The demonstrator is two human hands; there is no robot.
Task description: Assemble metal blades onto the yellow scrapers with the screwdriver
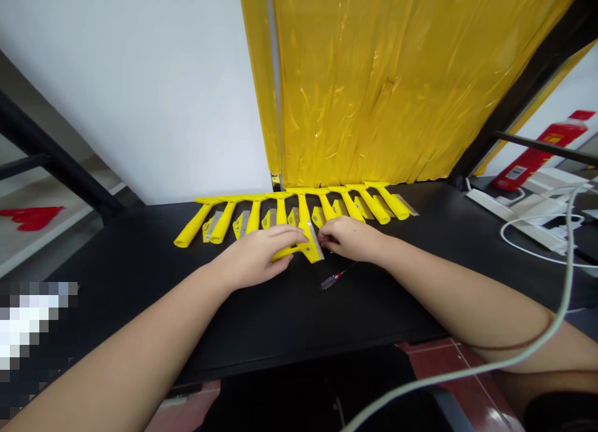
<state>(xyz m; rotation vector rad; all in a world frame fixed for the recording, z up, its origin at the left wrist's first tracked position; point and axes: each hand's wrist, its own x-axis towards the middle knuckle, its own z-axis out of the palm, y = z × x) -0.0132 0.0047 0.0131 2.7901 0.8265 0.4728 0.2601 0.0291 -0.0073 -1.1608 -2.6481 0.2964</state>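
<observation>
My left hand [261,251] is wrapped round the handle of a yellow scraper [309,250], whose metal blade faces right. Just beside that blade, my right hand [350,236] is closed with the fingertips curled together; whatever they pinch, if anything, is hidden. A small screwdriver [331,281] with a clear and red handle lies on the black table [280,320] below my right hand. Behind both hands stretches a row of several more yellow scrapers [223,222], handles towards me, with small yellow parts and metal blades [242,224] lying between them.
A yellow plastic curtain [374,83] and a white panel [177,96] stand behind the table. At the right are a red bottle [542,149], white power strips [518,220] and cables. A pale cable [467,375] hangs across my right forearm. Black frame posts flank both sides.
</observation>
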